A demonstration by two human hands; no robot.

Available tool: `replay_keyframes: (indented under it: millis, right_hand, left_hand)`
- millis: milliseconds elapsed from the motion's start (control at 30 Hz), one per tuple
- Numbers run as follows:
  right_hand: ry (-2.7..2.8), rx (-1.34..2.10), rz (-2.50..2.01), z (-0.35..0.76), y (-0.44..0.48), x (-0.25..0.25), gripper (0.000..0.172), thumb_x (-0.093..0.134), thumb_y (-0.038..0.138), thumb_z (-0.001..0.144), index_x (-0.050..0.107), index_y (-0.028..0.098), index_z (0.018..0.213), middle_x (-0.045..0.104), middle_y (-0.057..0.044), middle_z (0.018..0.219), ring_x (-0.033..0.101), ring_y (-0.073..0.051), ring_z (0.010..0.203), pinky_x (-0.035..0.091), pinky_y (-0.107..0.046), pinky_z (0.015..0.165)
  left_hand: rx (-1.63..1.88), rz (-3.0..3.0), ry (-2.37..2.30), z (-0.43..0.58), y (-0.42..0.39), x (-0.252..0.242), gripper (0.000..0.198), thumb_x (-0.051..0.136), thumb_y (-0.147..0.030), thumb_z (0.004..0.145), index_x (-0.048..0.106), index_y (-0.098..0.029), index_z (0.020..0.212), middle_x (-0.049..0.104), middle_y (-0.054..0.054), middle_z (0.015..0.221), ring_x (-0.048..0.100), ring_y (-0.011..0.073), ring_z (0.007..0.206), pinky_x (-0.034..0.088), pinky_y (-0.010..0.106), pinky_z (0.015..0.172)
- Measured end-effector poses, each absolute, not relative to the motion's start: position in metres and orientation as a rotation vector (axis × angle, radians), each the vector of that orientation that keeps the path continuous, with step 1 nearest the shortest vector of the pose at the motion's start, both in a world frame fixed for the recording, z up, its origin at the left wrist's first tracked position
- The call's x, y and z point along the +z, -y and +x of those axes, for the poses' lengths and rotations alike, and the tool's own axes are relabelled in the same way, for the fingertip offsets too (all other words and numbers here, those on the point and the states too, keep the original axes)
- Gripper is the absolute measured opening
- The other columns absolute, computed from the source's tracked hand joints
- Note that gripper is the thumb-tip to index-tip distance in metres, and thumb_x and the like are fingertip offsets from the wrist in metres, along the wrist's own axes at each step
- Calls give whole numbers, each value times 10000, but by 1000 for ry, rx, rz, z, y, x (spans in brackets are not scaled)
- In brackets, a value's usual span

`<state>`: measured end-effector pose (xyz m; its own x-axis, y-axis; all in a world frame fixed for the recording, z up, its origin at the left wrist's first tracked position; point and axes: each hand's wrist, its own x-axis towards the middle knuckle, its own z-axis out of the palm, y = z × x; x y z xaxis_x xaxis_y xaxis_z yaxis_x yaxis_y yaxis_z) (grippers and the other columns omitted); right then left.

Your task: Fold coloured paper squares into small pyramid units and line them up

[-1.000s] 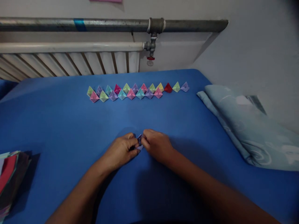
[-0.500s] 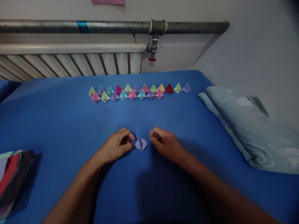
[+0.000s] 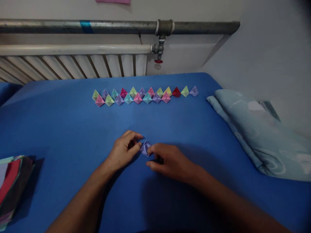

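Note:
A small purple origami piece (image 3: 145, 148), diamond-shaped with a slit down its middle, lies on the blue surface (image 3: 121, 207) in front of me. My left hand (image 3: 125, 147) holds its left corner at the thumb tip, with the index finger stretched out above. From the right, my right hand (image 3: 168, 160) reaches over it. Its index fingertip touches the piece near the slit, while the thumb sticks out lower down, apart from the paper. The other fingers of my right hand are curled and partly hidden.
Two rows of coloured origami pieces (image 3: 137, 98) stand farther back. A stack of coloured paper (image 3: 12, 181) lies at the left edge, and a folded pale green cloth (image 3: 252, 136) at the right. Behind the surface are a white radiator (image 3: 92, 66) and a metal pipe (image 3: 121, 27).
My right hand has moved left and down, its index finger now on the purple piece. My left hand has come against the left corner and its index finger has straightened.

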<state>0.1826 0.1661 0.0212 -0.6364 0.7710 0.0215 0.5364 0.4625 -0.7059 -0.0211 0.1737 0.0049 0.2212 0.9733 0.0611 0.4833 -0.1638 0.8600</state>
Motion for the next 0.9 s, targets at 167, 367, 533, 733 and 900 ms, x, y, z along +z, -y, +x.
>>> replay_keyframes:
  millis: [167,367,533,733,900]
  right_hand:
    - [2444,687,-1078,177,-161,9,96,525,204,866,619,191,869,600,-8,733,503,-115,635,340,-236,607]
    - [2512,691,-949,186,-169,15,137,484,128,854,608,177,820,585,-10,741,500,-112,653,340,-229,612]
    - [2635,626,-938,196,-179,24,139,481,99,825,590,176,785,548,-10,738,455,-109,627,311,-232,587]
    - [2667,427,-806,204,-187,25,162,473,74,801,600,174,787,576,-36,789,486,-132,695,351,-249,625]
    - [2546,359,-770,205,-189,22,220,423,78,856,608,185,912,604,-60,871,537,-151,779,422,-276,699]
  left_hand:
    - [897,1736,-1386,-21,-175,3,180,542,-254,819,649,-190,949,601,27,864,568,137,719,460,285,652]
    - [921,1672,-1345,-22,-174,2,204,527,-239,812,657,-200,965,627,42,937,596,162,818,481,309,717]
    - [876,1604,-1358,-23,-175,3,222,509,-270,824,665,-203,968,658,47,962,611,181,878,481,332,767]
    - [835,1610,-1355,-21,-174,7,226,514,-306,826,670,-203,954,684,47,971,620,197,904,482,339,780]
    - [823,1650,-1329,-22,-174,4,212,503,-288,840,655,-203,960,688,39,953,624,183,873,477,338,788]
